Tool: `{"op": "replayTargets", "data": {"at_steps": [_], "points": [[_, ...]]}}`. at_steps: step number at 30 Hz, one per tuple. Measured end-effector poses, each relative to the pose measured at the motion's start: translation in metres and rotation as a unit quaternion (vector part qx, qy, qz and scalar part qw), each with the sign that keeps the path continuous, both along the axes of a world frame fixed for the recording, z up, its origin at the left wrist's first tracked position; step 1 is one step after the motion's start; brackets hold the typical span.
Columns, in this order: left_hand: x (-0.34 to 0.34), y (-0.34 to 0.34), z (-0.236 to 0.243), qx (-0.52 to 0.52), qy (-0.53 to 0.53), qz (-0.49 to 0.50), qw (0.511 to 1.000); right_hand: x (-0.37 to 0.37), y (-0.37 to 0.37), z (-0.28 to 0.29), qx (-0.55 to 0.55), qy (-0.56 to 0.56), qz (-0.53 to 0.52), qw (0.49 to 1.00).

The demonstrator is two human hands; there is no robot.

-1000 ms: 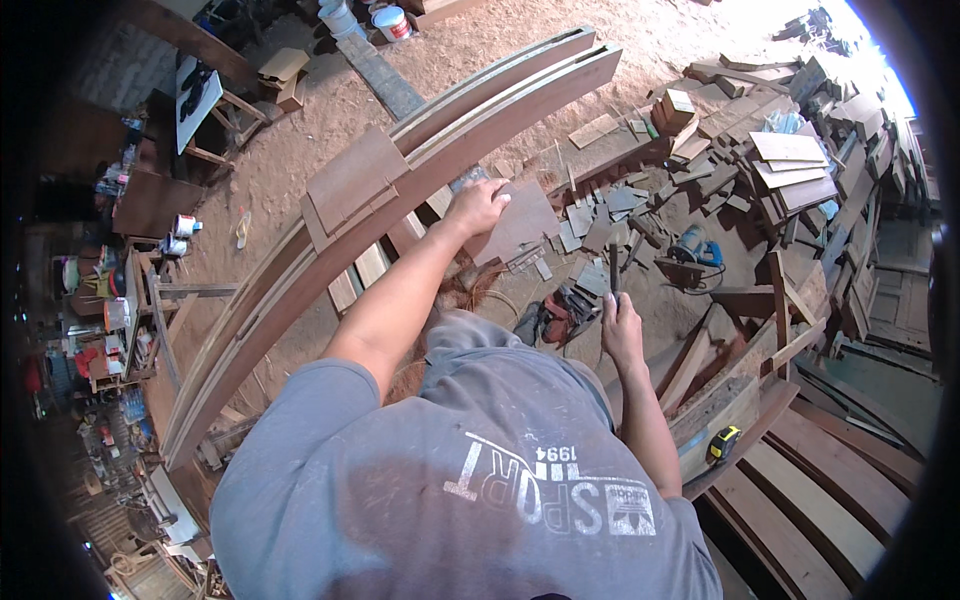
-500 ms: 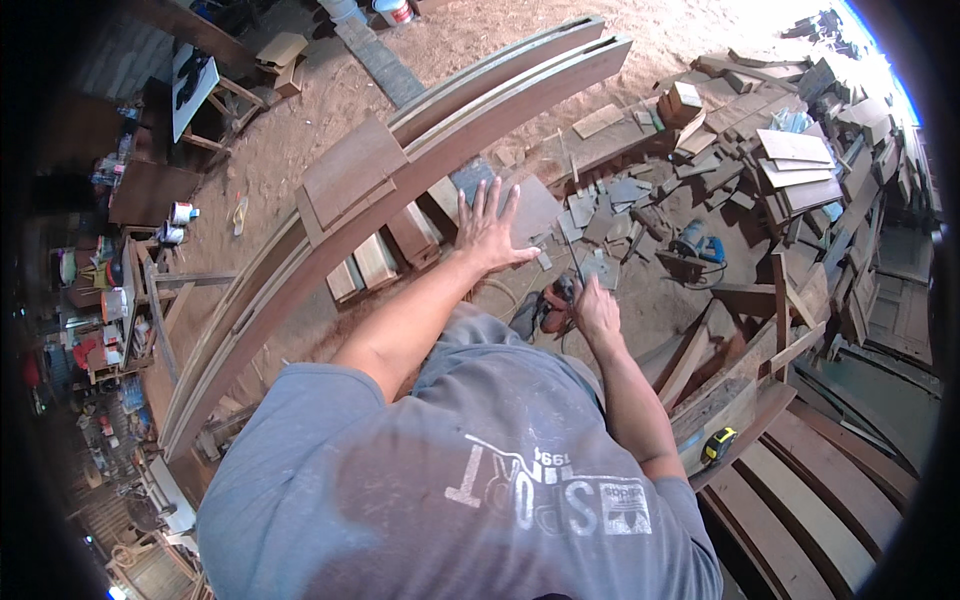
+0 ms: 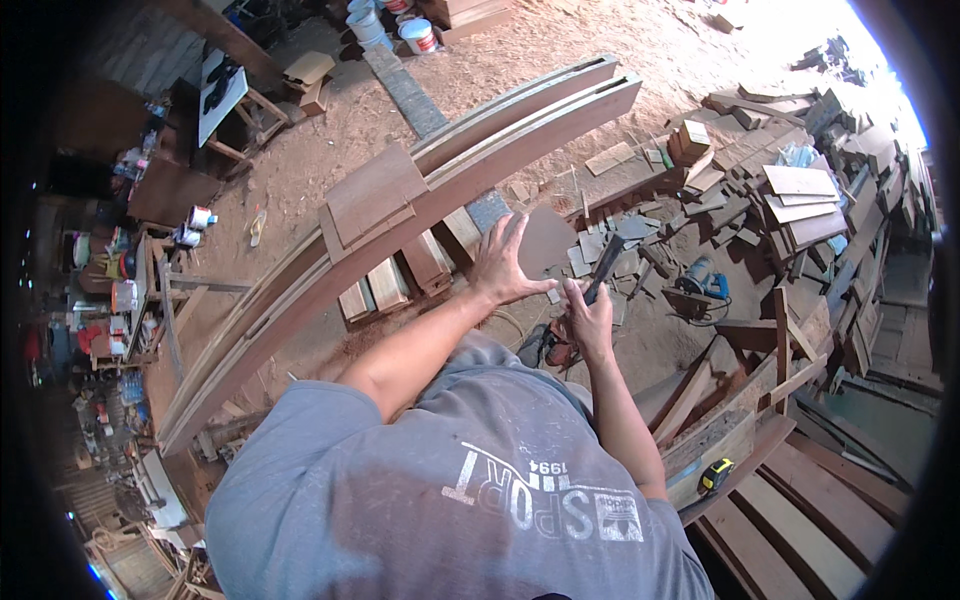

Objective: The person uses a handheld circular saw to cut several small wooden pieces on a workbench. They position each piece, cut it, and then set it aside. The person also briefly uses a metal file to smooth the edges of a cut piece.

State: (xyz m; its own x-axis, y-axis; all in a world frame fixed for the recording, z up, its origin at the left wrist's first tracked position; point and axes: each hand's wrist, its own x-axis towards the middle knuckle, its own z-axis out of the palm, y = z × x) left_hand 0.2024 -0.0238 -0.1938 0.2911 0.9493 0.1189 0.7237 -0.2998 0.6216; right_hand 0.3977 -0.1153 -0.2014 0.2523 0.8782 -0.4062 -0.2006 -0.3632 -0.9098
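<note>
My left hand (image 3: 497, 262) has its fingers spread on a thin brown board (image 3: 543, 245), beside the long curved timber pieces (image 3: 480, 160). My right hand (image 3: 589, 312), a little lower and to the right, is closed on a dark, long, narrow tool (image 3: 609, 259) that points up and away from me; its exact kind I cannot tell. A flat brown panel (image 3: 372, 192) lies across the curved timbers. Small offcuts (image 3: 590, 247) lie just beyond the board in my hands.
A blue power tool (image 3: 703, 284) sits on the dusty floor at the right. A large scrap-wood pile (image 3: 800, 205) lies behind it. A yellow tape measure (image 3: 716, 474) rests near my right forearm, beside curved planks (image 3: 790, 495). Shelves, cans and buckets (image 3: 420, 38) stand left and back.
My left hand let go of its grip on the board's edge and spread out. My right hand moved left and up with the tool, closer to the board and my left hand.
</note>
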Motion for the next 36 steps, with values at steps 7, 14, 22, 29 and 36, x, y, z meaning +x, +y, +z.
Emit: {"op": "replayTargets", "data": {"at_steps": [7,14,22,29,36], "points": [[-0.018,-0.025,0.11,-0.063,-0.128,0.078,0.987,-0.013,0.045,0.06,0.135,0.143,-0.036,0.98],[-0.105,-0.047,0.129,-0.241,-0.382,0.103,0.886,-0.043,0.074,0.121,0.132,0.19,0.051,0.972],[-0.161,-0.11,0.13,-0.236,-0.62,0.255,0.703,-0.128,0.07,0.159,0.168,0.157,0.151,0.961],[-0.256,-0.131,0.113,-0.167,-0.654,0.282,0.682,-0.224,0.043,0.2,0.195,0.03,0.226,0.954],[-0.382,-0.187,0.118,-0.229,-0.274,0.095,0.929,-0.314,0.02,0.194,0.277,-0.189,0.329,0.883]]}}
